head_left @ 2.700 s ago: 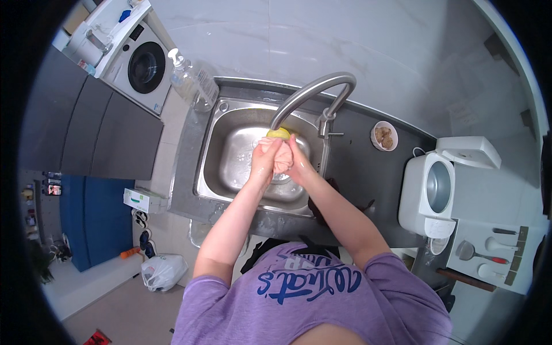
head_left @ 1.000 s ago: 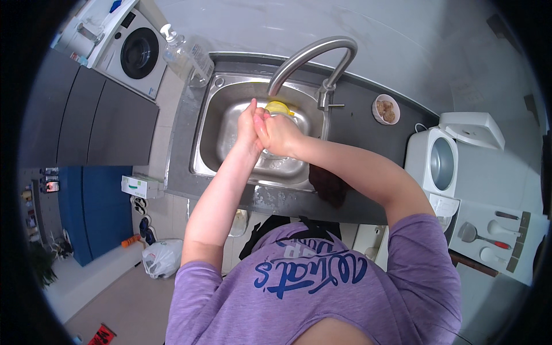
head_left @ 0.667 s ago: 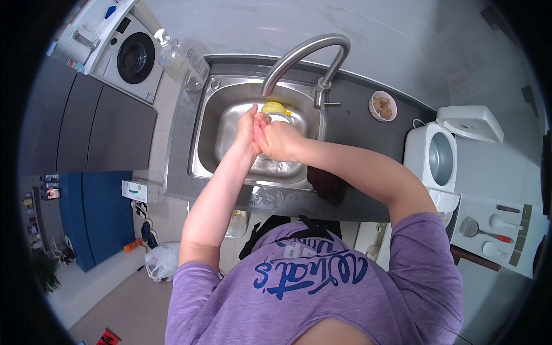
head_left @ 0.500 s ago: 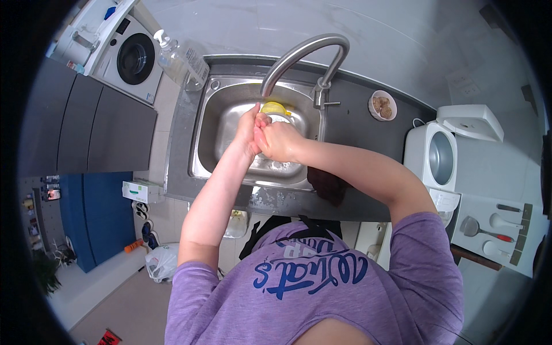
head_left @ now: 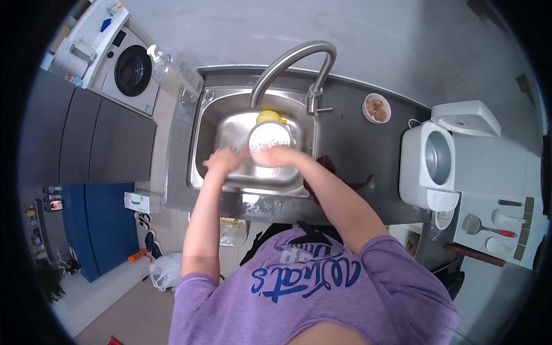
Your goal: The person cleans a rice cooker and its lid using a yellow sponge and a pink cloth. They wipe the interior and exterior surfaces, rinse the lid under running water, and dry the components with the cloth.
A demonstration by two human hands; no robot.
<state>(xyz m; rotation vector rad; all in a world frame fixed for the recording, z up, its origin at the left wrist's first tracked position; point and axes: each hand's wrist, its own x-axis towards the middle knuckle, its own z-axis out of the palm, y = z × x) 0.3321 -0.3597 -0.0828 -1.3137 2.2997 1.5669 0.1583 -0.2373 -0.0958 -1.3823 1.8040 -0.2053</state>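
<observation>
My left hand [head_left: 226, 161] hangs over the left part of the steel sink [head_left: 230, 123], apart from the right, with its fingers spread and nothing visible in it. My right hand [head_left: 274, 156] is at the near edge of a round, white, patterned dish [head_left: 269, 133] in the sink. Motion blurs its fingers, so I cannot tell whether it touches the dish. A yellow thing [head_left: 269, 117] lies just behind the dish, partly hidden by it. The curved faucet [head_left: 287, 60] arches over the sink; no stream of water is visible.
A clear pump bottle [head_left: 172, 77] stands at the sink's back left. To the right are a white bowl of brownish lumps [head_left: 376, 108] and an open white rice cooker [head_left: 428, 164]. A dark reddish thing [head_left: 325, 167] lies by the sink's right edge, partly under my right forearm.
My hands were clasped together below the faucet; they have come apart and moved down toward the near side of the sink. The white dish now shows more fully.
</observation>
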